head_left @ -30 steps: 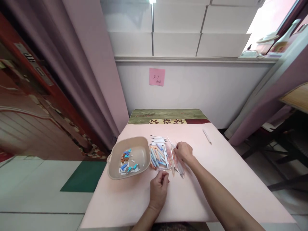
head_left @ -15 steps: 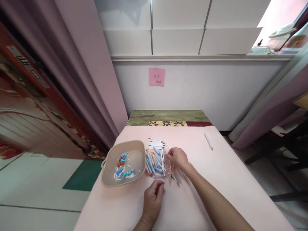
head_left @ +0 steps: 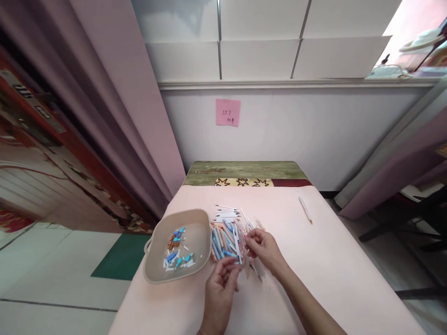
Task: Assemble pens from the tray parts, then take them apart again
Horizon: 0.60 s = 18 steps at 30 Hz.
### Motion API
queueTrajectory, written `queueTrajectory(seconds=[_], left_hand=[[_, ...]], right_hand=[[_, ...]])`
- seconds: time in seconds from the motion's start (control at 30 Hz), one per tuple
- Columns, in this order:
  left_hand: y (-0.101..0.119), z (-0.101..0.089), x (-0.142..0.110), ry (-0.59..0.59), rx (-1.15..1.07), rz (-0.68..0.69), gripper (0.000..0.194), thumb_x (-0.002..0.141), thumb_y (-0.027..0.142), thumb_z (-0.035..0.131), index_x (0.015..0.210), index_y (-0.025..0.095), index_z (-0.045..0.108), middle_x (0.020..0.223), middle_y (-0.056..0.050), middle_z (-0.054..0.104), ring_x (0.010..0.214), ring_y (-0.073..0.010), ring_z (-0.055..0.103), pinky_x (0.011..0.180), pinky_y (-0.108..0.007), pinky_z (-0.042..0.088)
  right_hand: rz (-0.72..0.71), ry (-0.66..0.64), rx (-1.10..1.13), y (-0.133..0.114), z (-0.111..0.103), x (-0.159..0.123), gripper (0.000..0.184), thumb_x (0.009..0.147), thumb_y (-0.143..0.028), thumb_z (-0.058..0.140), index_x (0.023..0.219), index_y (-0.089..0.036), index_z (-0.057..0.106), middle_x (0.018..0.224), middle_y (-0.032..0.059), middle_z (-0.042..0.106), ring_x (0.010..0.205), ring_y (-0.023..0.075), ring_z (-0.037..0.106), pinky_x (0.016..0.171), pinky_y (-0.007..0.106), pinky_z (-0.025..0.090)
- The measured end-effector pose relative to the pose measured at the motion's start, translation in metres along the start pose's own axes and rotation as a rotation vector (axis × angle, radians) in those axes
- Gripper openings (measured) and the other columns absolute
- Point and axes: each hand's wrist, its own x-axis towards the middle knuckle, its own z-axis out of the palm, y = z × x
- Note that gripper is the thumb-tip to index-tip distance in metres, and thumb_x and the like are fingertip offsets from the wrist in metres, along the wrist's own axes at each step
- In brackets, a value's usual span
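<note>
My left hand (head_left: 220,289) is raised off the cloth at the near edge of a pile of blue and orange pen barrels (head_left: 223,237). Its fingers are curved, with a gap to the thumb, and nothing shows in them. My right hand (head_left: 264,247) is closed in a pinch at the right side of that pile. Whatever is between its fingertips is too small to make out. Clear, pinkish slender pieces (head_left: 256,267) lie under and beside the right hand, partly hidden by it. Thin white refills with dark tips (head_left: 227,213) lie in a row behind the pile.
Left of the pile stands a beige basin (head_left: 195,221) holding small blue, brown and white parts (head_left: 177,242). A white pen (head_left: 305,210) lies alone to the right on the pink tablecloth (head_left: 335,274). A pink note (head_left: 227,112) is stuck on the wall behind.
My left hand has moved forward to the pile's near edge, and its fingers have loosened from a curled fist. My right hand stays beside the pile, turned slightly, still pinching.
</note>
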Motion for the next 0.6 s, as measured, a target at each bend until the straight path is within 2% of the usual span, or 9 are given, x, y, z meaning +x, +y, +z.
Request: queueTrajectory(seconds=[0.07,0.1,0.27,0.33,0.43,0.53,0.6], left_hand=[[0.016,0.002,0.007,0.023,-0.159,-0.05,0.051,0.069,0.045,0.074,0.111,0.02,0.06,0.097,-0.008,0.068,0.057,-0.0103,0.055,0.043,-0.019,0.038],[0.022,0.002,0.01,0.021,-0.219,-0.074,0.052,0.068,0.043,0.076,0.111,0.02,0.06,0.096,-0.008,0.067,0.06,-0.011,0.056,0.044,-0.019,0.038],[0.03,-0.014,0.011,0.03,-0.359,-0.134,0.039,0.063,0.038,0.08,0.091,0.012,0.069,0.062,0.0,0.059,0.049,-0.0065,0.047,0.042,-0.017,0.034],[0.033,-0.03,0.01,0.063,-0.432,-0.183,0.038,0.061,0.034,0.083,0.089,0.012,0.069,0.063,0.001,0.059,0.05,-0.0055,0.048,0.042,-0.015,0.034],[0.048,-0.065,0.016,0.118,-0.603,-0.248,0.034,0.064,0.03,0.082,0.089,0.011,0.068,0.072,-0.001,0.062,0.051,-0.0034,0.049,0.039,-0.011,0.034],[0.07,-0.1,0.024,0.172,-0.864,-0.245,0.011,0.083,0.02,0.066,0.089,0.012,0.065,0.073,0.0,0.06,0.044,0.0007,0.039,0.033,-0.007,0.028],[0.08,-0.115,0.027,0.184,-0.943,-0.282,0.01,0.09,0.015,0.053,0.09,0.012,0.063,0.074,-0.001,0.059,0.043,0.0009,0.038,0.033,-0.006,0.029]], right_hand=[[0.003,-0.08,0.154,-0.005,0.011,-0.013,0.032,0.076,-0.049,0.064,0.078,-0.019,0.055,0.061,-0.0012,0.063,0.048,0.0125,0.059,0.047,0.022,0.045],[-0.005,-0.114,0.174,-0.008,0.017,-0.02,0.033,0.075,-0.049,0.067,0.078,-0.018,0.055,0.061,-0.0011,0.064,0.048,0.0121,0.058,0.047,0.022,0.045],[-0.091,-0.183,0.048,-0.025,0.045,-0.04,0.03,0.078,-0.046,0.066,0.074,-0.018,0.057,0.059,-0.0001,0.064,0.05,0.0111,0.056,0.047,0.021,0.043],[-0.11,-0.184,0.034,-0.026,0.053,-0.041,0.028,0.079,-0.045,0.066,0.078,-0.019,0.059,0.059,-0.0008,0.062,0.05,0.0116,0.057,0.047,0.021,0.043],[-0.135,-0.141,0.033,-0.029,0.062,-0.035,0.026,0.081,-0.044,0.064,0.088,-0.019,0.062,0.063,-0.0005,0.063,0.053,0.0133,0.059,0.051,0.023,0.047],[-0.23,-0.091,-0.105,-0.04,0.07,-0.028,0.02,0.085,-0.038,0.056,0.082,-0.02,0.064,0.063,0.0007,0.064,0.056,0.0143,0.059,0.054,0.024,0.046],[-0.299,-0.083,-0.238,-0.051,0.078,-0.022,0.021,0.087,-0.034,0.053,0.077,-0.02,0.065,0.063,0.0007,0.065,0.058,0.0145,0.06,0.056,0.024,0.045]])
